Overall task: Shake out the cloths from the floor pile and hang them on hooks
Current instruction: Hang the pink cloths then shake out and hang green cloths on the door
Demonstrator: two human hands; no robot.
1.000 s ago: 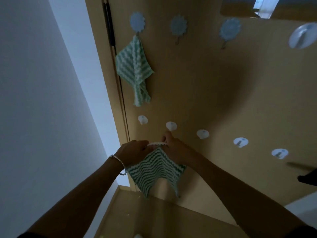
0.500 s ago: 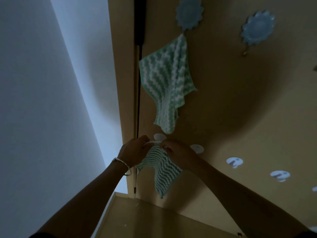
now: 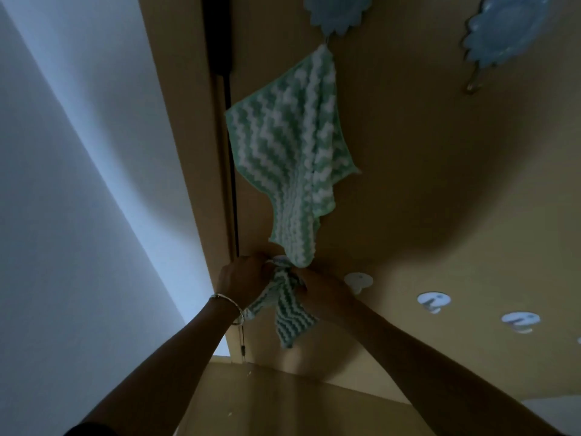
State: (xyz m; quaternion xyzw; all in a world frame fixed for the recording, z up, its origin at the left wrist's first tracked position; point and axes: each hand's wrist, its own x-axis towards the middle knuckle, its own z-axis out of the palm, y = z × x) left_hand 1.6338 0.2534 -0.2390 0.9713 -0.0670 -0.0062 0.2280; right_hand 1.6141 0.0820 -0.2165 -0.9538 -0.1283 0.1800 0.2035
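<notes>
- Held cloth (image 3: 284,313): green and white zigzag weave, bunched at its top between both hands, its free corner drooping to a point below them; it lies against the tan door (image 3: 440,190), at the left end of the lower row of hooks.
- Left hand (image 3: 242,283): fingers curled tight on the cloth's top edge; a bangle (image 3: 228,305) circles the wrist.
- Right hand (image 3: 320,292): fingers closed on the same bunched edge, pressed near the door.
- Hung cloth (image 3: 290,158): same pattern, paler, suspended by one corner from a blue flower hook (image 3: 338,9); its lowest tip touches the held cloth's top.
- Free hooks: a second blue flower hook (image 3: 506,33) upper right; white round hooks (image 3: 358,281) (image 3: 434,302) (image 3: 520,320) running rightward, all bare.
- Edges: the door's dark hinge gap (image 3: 232,171) lies just left of both cloths; beyond it a pale wall (image 3: 78,184); open door surface extends to the right.
</notes>
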